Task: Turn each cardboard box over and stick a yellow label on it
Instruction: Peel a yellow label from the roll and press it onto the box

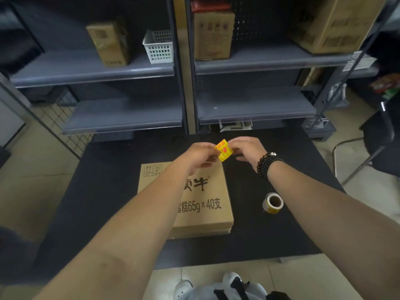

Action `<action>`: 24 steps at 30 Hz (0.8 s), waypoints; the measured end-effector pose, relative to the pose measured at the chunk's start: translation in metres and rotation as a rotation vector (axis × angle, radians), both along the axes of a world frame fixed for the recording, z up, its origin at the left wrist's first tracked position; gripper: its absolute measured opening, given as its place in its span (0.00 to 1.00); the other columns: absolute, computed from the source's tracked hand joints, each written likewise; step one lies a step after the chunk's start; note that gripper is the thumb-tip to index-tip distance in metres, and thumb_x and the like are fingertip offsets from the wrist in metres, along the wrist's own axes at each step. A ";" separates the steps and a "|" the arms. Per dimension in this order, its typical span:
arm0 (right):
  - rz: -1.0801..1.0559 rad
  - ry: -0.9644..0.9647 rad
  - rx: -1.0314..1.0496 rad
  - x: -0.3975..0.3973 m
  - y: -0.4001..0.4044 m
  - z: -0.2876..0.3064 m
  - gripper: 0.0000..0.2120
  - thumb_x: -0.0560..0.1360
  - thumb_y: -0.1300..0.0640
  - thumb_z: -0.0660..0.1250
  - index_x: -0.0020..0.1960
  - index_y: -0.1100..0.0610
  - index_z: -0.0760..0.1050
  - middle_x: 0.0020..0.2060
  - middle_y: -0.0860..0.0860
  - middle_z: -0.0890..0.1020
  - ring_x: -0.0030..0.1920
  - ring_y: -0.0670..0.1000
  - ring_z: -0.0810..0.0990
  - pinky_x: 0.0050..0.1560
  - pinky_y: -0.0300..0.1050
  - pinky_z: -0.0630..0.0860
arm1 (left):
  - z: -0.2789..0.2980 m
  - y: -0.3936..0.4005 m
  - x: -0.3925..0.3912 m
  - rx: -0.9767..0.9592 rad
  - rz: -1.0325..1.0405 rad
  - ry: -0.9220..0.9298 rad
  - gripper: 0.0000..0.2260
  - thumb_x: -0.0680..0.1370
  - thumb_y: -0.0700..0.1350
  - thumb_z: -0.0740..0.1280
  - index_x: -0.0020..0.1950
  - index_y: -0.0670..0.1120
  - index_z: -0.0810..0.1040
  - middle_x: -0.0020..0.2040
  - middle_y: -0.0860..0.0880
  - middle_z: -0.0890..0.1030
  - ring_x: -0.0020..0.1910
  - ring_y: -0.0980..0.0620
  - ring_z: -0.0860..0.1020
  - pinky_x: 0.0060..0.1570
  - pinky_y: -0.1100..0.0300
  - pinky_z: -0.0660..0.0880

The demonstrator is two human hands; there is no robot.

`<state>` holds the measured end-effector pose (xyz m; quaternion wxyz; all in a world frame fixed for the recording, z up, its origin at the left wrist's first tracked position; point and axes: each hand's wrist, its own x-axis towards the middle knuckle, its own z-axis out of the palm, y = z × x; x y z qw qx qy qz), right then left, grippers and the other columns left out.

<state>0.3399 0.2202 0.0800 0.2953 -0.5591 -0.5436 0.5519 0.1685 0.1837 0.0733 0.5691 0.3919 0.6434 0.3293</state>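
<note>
A stack of flattened cardboard boxes [203,200] with black print lies on the black table [270,234], partly hidden under my left forearm. Above the stack's far edge, my left hand [198,155] and my right hand [246,151] both pinch a small yellow label [224,150] with red print. The label is curled and held in the air between my fingertips. A roll of yellow labels [273,202] stands on the table to the right of the stack.
Grey metal shelves [129,118] stand behind the table, with cardboard cartons [213,35] and a white basket [159,47] on the upper level. A chair [368,148] is at the right. A wire grid panel [65,126] leans at the left.
</note>
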 end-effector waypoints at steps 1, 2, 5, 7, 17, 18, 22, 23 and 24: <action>0.018 -0.034 0.019 -0.006 0.000 0.001 0.05 0.73 0.61 0.70 0.41 0.53 0.82 0.40 0.53 0.83 0.42 0.50 0.81 0.45 0.44 0.75 | 0.001 -0.001 -0.006 0.002 -0.017 0.017 0.10 0.79 0.41 0.70 0.60 0.46 0.83 0.51 0.45 0.86 0.48 0.50 0.82 0.56 0.54 0.78; 0.033 -0.086 0.051 -0.011 0.001 0.000 0.05 0.73 0.62 0.71 0.40 0.54 0.82 0.38 0.52 0.83 0.40 0.49 0.81 0.43 0.42 0.75 | 0.001 -0.002 -0.012 0.004 -0.029 0.032 0.10 0.79 0.41 0.70 0.60 0.47 0.83 0.52 0.46 0.86 0.49 0.50 0.82 0.56 0.54 0.79; 0.050 -0.173 0.090 -0.022 0.001 -0.006 0.07 0.72 0.65 0.73 0.39 0.55 0.82 0.36 0.52 0.83 0.37 0.48 0.81 0.39 0.39 0.74 | 0.001 -0.005 -0.026 0.017 0.017 0.036 0.17 0.78 0.38 0.71 0.65 0.50 0.80 0.55 0.43 0.85 0.49 0.49 0.83 0.55 0.53 0.79; -0.003 -0.179 0.053 -0.031 0.002 -0.012 0.09 0.72 0.65 0.73 0.36 0.54 0.80 0.35 0.52 0.82 0.36 0.49 0.81 0.39 0.41 0.75 | -0.002 -0.005 -0.033 0.007 0.112 0.038 0.21 0.75 0.37 0.74 0.66 0.48 0.77 0.55 0.41 0.85 0.46 0.49 0.82 0.54 0.53 0.80; -0.092 -0.465 -0.051 -0.059 0.001 -0.051 0.09 0.72 0.60 0.75 0.51 0.59 0.79 0.46 0.55 0.82 0.47 0.54 0.82 0.38 0.42 0.75 | -0.040 0.003 -0.031 -0.202 0.225 0.314 0.14 0.71 0.46 0.80 0.51 0.45 0.78 0.49 0.45 0.82 0.46 0.48 0.80 0.47 0.54 0.77; -0.112 -0.479 -0.055 -0.060 0.002 -0.054 0.10 0.72 0.60 0.75 0.51 0.58 0.78 0.47 0.55 0.82 0.46 0.53 0.82 0.34 0.41 0.73 | -0.041 0.005 -0.029 -0.217 0.221 0.328 0.14 0.72 0.46 0.79 0.50 0.45 0.78 0.46 0.45 0.82 0.41 0.50 0.78 0.42 0.57 0.74; -0.140 -0.526 -0.108 -0.063 0.007 -0.058 0.13 0.71 0.60 0.75 0.54 0.59 0.77 0.48 0.56 0.82 0.45 0.53 0.81 0.30 0.40 0.70 | -0.042 0.011 -0.020 -0.233 0.193 0.419 0.11 0.73 0.46 0.78 0.49 0.44 0.79 0.44 0.46 0.81 0.35 0.53 0.75 0.30 0.61 0.68; -0.142 -0.537 -0.123 -0.063 0.009 -0.060 0.14 0.71 0.60 0.75 0.55 0.59 0.77 0.49 0.56 0.82 0.45 0.53 0.81 0.30 0.40 0.70 | -0.043 0.012 -0.019 -0.238 0.194 0.437 0.10 0.73 0.46 0.77 0.48 0.45 0.78 0.43 0.46 0.81 0.35 0.53 0.75 0.29 0.61 0.68; -0.145 -0.548 -0.139 -0.062 0.011 -0.062 0.15 0.71 0.61 0.75 0.57 0.59 0.77 0.49 0.56 0.82 0.45 0.53 0.81 0.30 0.40 0.70 | -0.045 0.013 -0.017 -0.243 0.194 0.449 0.10 0.74 0.45 0.77 0.47 0.45 0.77 0.43 0.46 0.80 0.35 0.53 0.76 0.29 0.60 0.68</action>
